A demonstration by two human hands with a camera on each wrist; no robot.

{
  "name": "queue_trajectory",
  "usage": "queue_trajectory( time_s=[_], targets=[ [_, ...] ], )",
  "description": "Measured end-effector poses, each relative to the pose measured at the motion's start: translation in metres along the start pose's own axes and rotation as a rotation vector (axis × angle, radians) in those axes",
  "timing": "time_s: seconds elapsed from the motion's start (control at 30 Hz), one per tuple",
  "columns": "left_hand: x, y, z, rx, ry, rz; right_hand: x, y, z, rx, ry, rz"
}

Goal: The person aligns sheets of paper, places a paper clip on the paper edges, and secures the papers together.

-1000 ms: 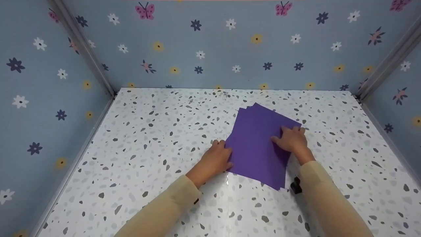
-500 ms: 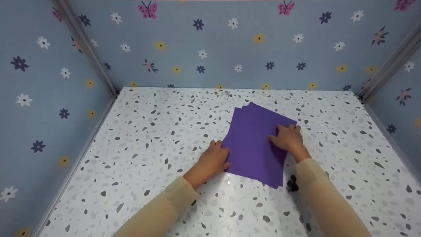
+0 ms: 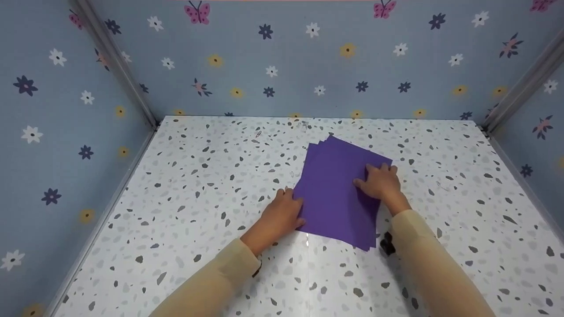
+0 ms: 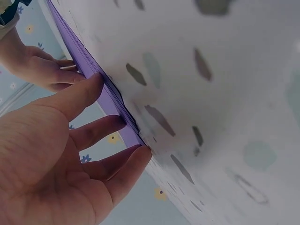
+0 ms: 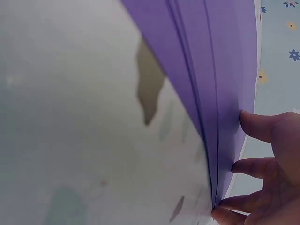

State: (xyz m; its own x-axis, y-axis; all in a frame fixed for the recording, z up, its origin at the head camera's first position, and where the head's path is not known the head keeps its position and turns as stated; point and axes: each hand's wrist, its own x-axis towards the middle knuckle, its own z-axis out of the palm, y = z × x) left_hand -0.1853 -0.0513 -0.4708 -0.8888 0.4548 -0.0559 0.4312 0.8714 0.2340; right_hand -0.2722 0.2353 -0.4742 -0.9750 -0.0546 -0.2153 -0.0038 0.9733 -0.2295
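Observation:
A stack of purple paper sheets (image 3: 330, 189) lies on the speckled tabletop, its sheets fanned slightly so their corners do not line up. My left hand (image 3: 280, 211) is at the stack's left edge; in the left wrist view its thumb and fingertips (image 4: 121, 122) touch along that edge. Over the right side, my right hand (image 3: 381, 181) rests with spread fingers, thumb on the top sheet and the other fingers towards the upper right edge. The right wrist view shows these fingertips (image 5: 236, 166) against the paper, with layered sheet edges beside them.
The white tabletop (image 3: 211, 176) has grey speckles. Blue panels (image 3: 291, 57) printed with flowers and butterflies stand behind and at both sides, joined by grey corner posts (image 3: 116, 61). A small black object (image 3: 387, 244) shows beside the right sleeve.
The paper stack has shifted a little to the left, and both hands have moved left with it. Their contact with the sheets looks much the same.

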Motion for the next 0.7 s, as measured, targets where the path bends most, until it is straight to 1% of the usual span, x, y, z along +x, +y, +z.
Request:
queue_trajectory(
  time_s=[0.23, 0.47, 0.6, 0.7],
  targets=[
    [-0.002, -0.003, 0.001, -0.007, 0.000, -0.003, 0.002, -0.005, 0.000, -0.001, 0.000, -0.002],
    [-0.006, -0.005, 0.002, 0.035, 0.037, 0.013, 0.006, -0.010, 0.001, 0.018, 0.002, -0.012],
    [-0.008, -0.004, 0.001, 0.049, 0.037, 0.006, 0.009, -0.014, 0.002, 0.021, 0.001, -0.018],
    [-0.009, -0.004, 0.001, 0.089, 0.036, 0.006, 0.011, -0.017, 0.004, 0.024, 0.006, -0.026]
  ],
)
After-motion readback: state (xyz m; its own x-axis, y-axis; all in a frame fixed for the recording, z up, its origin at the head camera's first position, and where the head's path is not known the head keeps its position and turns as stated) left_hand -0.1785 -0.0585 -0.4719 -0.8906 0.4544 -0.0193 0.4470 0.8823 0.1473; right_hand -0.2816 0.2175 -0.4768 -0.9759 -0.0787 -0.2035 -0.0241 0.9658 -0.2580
